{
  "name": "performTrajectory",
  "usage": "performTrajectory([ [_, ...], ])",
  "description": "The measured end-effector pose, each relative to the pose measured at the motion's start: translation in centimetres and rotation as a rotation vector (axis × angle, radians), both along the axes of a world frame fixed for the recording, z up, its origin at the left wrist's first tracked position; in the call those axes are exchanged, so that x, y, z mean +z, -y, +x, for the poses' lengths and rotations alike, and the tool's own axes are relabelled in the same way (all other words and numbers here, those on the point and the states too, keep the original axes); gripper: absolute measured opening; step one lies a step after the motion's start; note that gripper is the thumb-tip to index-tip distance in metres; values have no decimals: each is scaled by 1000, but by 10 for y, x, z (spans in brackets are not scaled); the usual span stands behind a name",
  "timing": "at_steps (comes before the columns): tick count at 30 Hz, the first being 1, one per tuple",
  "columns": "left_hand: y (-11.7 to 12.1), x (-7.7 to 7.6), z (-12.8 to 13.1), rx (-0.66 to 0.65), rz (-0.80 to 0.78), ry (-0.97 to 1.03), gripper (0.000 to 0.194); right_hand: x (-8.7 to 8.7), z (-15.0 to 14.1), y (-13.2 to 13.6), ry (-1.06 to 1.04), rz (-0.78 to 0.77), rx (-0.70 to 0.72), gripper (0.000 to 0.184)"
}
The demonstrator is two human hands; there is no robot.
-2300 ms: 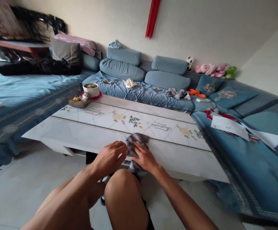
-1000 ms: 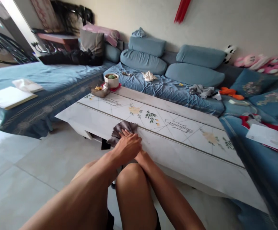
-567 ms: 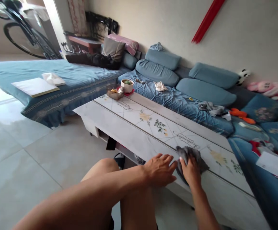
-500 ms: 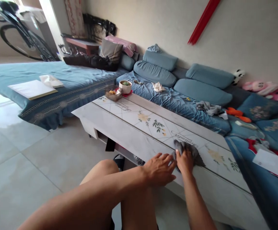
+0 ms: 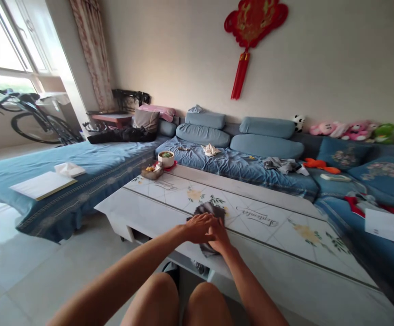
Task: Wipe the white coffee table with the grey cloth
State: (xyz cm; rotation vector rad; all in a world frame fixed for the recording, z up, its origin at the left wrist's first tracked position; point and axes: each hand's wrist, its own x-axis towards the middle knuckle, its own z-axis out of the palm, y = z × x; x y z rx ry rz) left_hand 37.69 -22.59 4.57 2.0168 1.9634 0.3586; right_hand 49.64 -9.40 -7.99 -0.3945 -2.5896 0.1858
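Observation:
A dark grey cloth lies spread on the white coffee table, near its front edge. My left hand rests across the cloth, fingers stretched out and overlapping my right hand. On the same cloth is my right hand, its fingers closed over the fabric and partly hidden by the left. Cloth shows beyond the fingers and below both hands. Printed flowers and lettering run along the tabletop.
A potted plant and a brown translucent container stand at the table's far left. The blue sofa wraps behind and right, with clothes on it. Below are my knees and the table's open shelf.
My right hand and the cloth have moved left along the tabletop. My left hand has come from beside the cloth onto it, against my right hand. The view has tilted up.

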Motion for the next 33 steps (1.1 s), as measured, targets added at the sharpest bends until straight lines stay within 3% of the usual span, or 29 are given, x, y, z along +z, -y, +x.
performTrajectory([
  [2, -20, -21, -12, 5, -91, 45, 88, 0, 31, -33, 100, -92, -214, 68],
  [5, -56, -48, 5, -41, -32, 19, 107, -1, 66, -66, 183, -226, -490, 93],
  [7, -80, -57, 31, -134, 64, -58, 113, 2, 90, -75, 114, -304, -489, 96],
  [9, -100, -59, 58, -226, 139, -131, 112, 11, 122, -74, 52, -469, -363, 94],
  [12, -113, -56, 82, -283, 193, -189, 92, 37, 186, -65, 12, -801, -284, 88],
  [15, -103, -58, 85, -306, 211, -231, 57, 63, 235, -60, -140, -968, -500, 78],
  [17, -85, -63, 77, -289, 200, -237, 41, 71, 238, -60, -242, -989, -605, 73],
  [19, -58, -70, 60, -192, 164, -215, 38, 73, 212, -54, -231, -974, -545, 68],
  [21, -23, -77, 31, -37, 130, -171, 43, 71, 163, -38, -120, -941, -352, 70],
  [24, 41, -78, -41, 306, 53, -108, 43, 64, 70, -2, 85, -865, -31, 73],
  [27, 108, -60, -133, 815, -64, -124, 41, 51, -14, 41, 222, -621, 295, 65],
  [29, 144, -43, -190, 1070, -101, -168, 44, 39, -55, 73, 246, -373, 522, 57],
  [31, 165, -26, -232, 1207, -124, -207, 51, 26, -82, 104, 225, -143, 702, 45],
  [33, 164, -15, -253, 1292, -144, -232, 54, 13, -96, 132, 197, 45, 844, 33],
])
